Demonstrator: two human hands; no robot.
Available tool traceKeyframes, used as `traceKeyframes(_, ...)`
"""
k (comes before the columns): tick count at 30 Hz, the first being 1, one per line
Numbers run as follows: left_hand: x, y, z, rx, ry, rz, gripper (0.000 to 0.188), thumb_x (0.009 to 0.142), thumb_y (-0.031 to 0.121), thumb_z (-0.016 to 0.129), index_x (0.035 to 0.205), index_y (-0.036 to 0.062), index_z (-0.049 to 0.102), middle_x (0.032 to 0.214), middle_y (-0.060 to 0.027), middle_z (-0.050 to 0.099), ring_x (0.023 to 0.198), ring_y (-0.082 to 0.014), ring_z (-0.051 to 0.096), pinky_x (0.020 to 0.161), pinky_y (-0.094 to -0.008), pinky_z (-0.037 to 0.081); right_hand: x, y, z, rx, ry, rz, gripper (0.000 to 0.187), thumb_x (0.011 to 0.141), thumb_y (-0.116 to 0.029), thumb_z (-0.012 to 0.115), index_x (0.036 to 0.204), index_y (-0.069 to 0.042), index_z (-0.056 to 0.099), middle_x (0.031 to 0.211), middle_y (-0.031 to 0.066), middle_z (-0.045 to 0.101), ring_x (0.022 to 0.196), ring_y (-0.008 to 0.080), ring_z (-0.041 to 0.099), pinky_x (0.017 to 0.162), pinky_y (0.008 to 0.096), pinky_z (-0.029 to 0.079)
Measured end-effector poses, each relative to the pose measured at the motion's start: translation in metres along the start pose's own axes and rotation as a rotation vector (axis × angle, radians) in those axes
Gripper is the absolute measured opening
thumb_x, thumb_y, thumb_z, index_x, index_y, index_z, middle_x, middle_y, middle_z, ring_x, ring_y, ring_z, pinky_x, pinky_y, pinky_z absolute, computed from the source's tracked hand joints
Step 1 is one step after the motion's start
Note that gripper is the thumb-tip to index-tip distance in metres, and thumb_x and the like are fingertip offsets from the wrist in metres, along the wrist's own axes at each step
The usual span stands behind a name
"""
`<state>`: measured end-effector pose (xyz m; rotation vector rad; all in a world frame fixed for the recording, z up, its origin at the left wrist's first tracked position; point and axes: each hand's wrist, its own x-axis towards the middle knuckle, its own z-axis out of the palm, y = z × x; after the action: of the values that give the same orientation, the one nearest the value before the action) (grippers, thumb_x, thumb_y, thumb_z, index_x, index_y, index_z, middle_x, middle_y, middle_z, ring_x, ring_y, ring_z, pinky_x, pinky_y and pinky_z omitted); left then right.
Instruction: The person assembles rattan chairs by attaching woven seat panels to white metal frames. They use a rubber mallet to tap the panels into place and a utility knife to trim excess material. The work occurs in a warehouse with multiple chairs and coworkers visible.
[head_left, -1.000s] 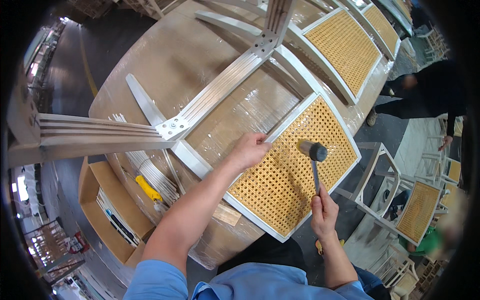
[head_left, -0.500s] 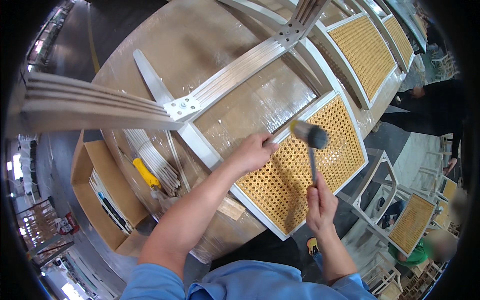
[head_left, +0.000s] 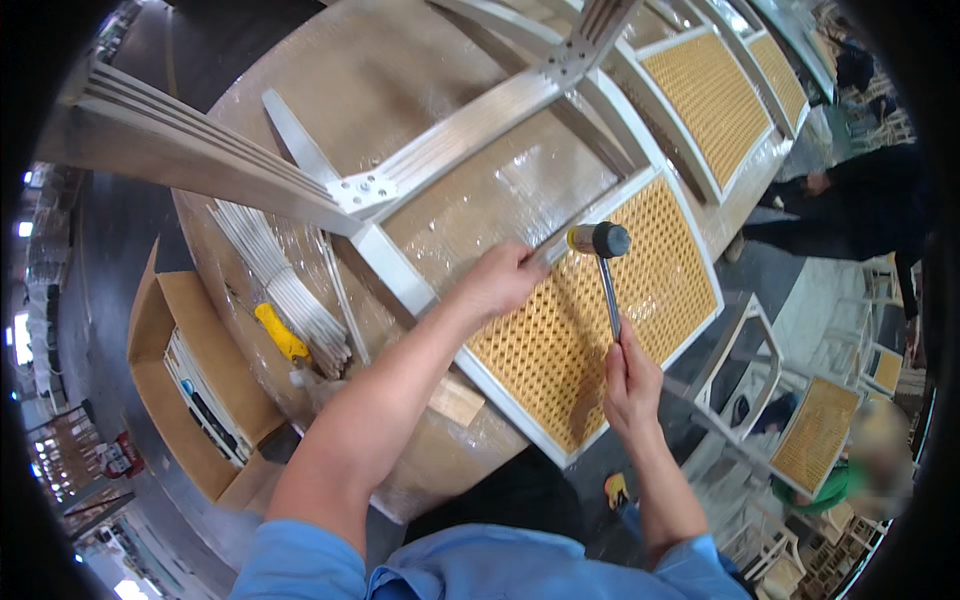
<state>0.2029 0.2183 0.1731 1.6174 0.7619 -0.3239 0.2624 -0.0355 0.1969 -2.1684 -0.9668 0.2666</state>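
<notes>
A chair frame with pale legs and a woven cane panel (head_left: 660, 235) lies on the wrapped table. My left hand (head_left: 497, 280) is closed at the panel's far inner rail, its fingers around something small that I cannot make out. In my right hand (head_left: 632, 383) is a mallet (head_left: 608, 290), gripped by its handle. The mallet's head, black at one end and yellowish at the other, is over the far rail, just right of my left fingers. Whether it touches anything I cannot tell. Two pale legs meet at a bolted joint plate (head_left: 362, 190) farther left.
Left on the table lie a yellow-handled tool (head_left: 280, 332), a bundle of white rods (head_left: 275, 270) and a wood block (head_left: 456, 402). An open cardboard box (head_left: 148, 345) stands beside the table. More cane-panelled frames (head_left: 708, 90) lie at the far right. Two people are at the right.
The mallet and my right hand have moved slightly away from me and left, bringing the head closer to my left hand. My left hand stays at the rail. The whole view has shifted a little.
</notes>
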Motion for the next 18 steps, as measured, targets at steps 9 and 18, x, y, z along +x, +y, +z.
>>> traceKeyframes(9,-0.001,0.001,-0.011,-0.1,0.079,0.007,0.037,0.099,0.027,0.067,0.125,0.0,0.07,0.105,-0.0162,0.074,0.094,-0.0229,0.069,0.086,-0.0374,0.053,-0.001,-0.018,-0.006,0.083,-0.06,0.12,0.043,0.101,-0.004,0.056,0.144,-0.002,0.057,0.111,0.0251,0.071,0.095,0.0358,0.073,0.085,0.036,0.056)
traceKeyframes(18,0.048,0.025,-0.002,-0.29,-0.117,0.097,0.044,0.099,0.028,0.066,0.133,-0.0007,0.064,0.12,-0.0145,0.072,0.107,-0.0222,0.067,0.095,-0.036,0.051,0.0,0.036,-0.028,0.212,0.128,0.2,0.045,0.11,-0.016,0.052,0.15,0.004,0.048,0.079,-0.0043,0.052,0.063,0.0029,0.044,0.055,0.0204,0.037)
